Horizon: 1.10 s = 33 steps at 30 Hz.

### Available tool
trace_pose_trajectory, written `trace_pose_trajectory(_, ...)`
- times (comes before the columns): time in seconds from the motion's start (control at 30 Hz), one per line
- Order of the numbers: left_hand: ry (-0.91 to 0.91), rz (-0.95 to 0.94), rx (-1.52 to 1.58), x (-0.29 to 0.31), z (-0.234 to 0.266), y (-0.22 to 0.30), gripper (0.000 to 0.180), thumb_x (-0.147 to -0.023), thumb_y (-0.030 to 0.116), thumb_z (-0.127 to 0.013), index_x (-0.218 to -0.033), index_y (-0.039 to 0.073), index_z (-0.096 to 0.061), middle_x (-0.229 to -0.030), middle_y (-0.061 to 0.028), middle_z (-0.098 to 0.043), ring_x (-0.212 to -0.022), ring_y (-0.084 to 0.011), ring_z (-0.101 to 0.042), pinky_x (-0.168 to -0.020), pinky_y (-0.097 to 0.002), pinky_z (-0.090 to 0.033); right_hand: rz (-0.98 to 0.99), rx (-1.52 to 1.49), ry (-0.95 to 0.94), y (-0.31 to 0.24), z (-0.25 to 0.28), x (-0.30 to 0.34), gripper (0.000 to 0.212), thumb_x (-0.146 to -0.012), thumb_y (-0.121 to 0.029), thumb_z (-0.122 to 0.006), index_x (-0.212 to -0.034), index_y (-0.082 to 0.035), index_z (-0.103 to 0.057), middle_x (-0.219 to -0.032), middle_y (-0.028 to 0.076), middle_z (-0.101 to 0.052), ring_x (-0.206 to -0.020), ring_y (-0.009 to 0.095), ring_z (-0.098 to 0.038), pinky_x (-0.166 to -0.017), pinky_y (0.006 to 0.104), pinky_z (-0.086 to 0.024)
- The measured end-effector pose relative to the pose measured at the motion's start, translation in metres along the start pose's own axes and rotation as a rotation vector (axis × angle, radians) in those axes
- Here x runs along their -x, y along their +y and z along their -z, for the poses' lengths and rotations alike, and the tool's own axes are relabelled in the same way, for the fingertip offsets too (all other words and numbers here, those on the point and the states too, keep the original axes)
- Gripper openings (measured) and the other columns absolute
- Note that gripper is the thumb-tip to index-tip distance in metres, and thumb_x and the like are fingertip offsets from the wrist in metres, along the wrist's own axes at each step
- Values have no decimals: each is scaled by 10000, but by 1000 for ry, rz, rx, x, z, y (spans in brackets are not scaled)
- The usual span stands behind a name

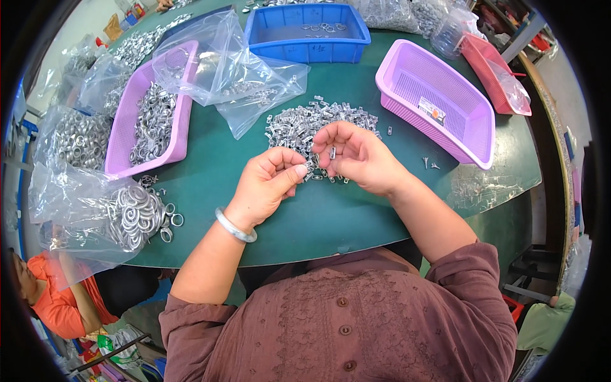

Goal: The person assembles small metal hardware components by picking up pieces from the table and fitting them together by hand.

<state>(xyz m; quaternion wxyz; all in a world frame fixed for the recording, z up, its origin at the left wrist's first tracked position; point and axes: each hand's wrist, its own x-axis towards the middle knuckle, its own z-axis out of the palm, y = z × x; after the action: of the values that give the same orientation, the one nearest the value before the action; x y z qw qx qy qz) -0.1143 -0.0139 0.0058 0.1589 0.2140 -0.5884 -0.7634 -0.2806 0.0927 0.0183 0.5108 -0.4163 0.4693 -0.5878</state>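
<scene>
A heap of small silvery metal pieces (pixel 293 124), each like a little link with a hole, lies on the green table in front of me. My left hand (pixel 267 181), with a pale bangle (pixel 235 226) on its wrist, is at the near left edge of the heap. Its thumb and forefinger are pinched together; what they hold, if anything, I cannot make out. Over the near right side of the heap is my right hand (pixel 356 156), fingers curled. A small metal link (pixel 333 153) shows at its fingertips, gripped near the thumb.
Left stands a purple basket (pixel 184 121) of metal parts, beside bags of rings (pixel 83 137) and loose rings (pixel 137 216). Behind the heap are a plastic bag (pixel 216 63) and a blue bin (pixel 305 48). Another purple basket (pixel 439 130) stands right. A person in orange (pixel 63 299) sits left.
</scene>
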Motion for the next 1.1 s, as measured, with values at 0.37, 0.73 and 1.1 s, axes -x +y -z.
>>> trace_pose_trajectory(0.37, -30, 89, 79, 0, 6, 1, 92, -845, 97, -565, -917, 41, -556, -748, -4, -568, -569, -60, -504, -490, -171, -396, -29, -32, -48, 0, 4, -2, 268, -768, 52, -487, -1034, 21, -505, -995, 100, -565, -890, 164, -584, -786, 290, -472)
trace_pose_trajectory(0.73, -92, 156, 424, -4, 6, 3, 128, -850, 119, -509, -936, 26, -530, -834, -81, -587, -654, -136, -564, -541, -225, -452, 214, 122, -19, 8, -7, -1, 430, -823, 98, -438, -1235, 2, -357, -1171, 141, -485, -1057, 231, -541, -902, 319, -434)
trace_pose_trajectory(1.1, -61, 264, 390, -2, 3, -1, 168, -858, 212, -575, -867, 46, -602, -680, -13, -563, -528, -83, -481, -439, -186, -332, 374, 303, -69, 14, -12, -3, 533, -792, 71, -521, -1287, -16, -344, -1240, 164, -458, -1113, 251, -510, -897, 325, -431)
